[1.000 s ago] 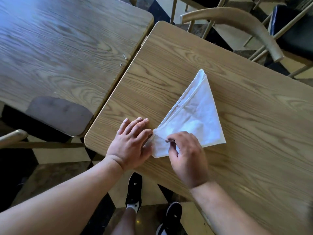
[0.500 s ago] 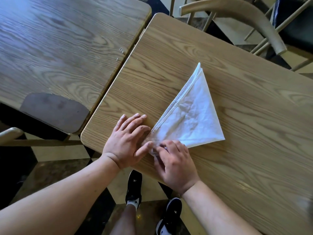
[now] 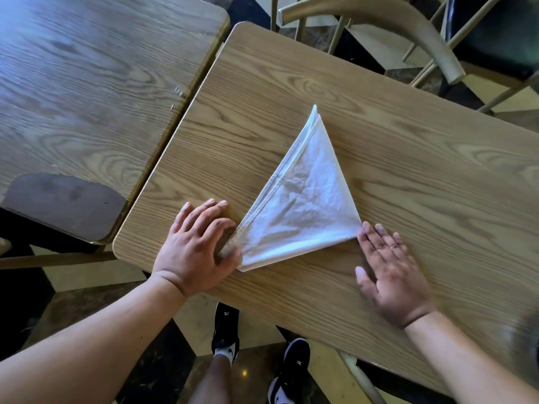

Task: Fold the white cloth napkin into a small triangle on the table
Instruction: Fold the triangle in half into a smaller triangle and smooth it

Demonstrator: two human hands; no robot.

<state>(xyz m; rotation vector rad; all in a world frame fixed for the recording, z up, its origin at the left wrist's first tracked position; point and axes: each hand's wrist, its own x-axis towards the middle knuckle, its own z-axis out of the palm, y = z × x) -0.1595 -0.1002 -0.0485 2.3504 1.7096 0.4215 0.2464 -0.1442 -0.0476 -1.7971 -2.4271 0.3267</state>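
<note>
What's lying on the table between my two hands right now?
In the head view, only the folded white napkin lies between the left hand and right hand, on the table.

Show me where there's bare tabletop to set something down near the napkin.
Free: the table right of and beyond the napkin, up to the far edge by the chair; also left of the napkin toward the seam. The neighbouring table is bare too. Crowded: the near edge, with the left hand on the napkin's corner and the right hand flat at the other.
</note>
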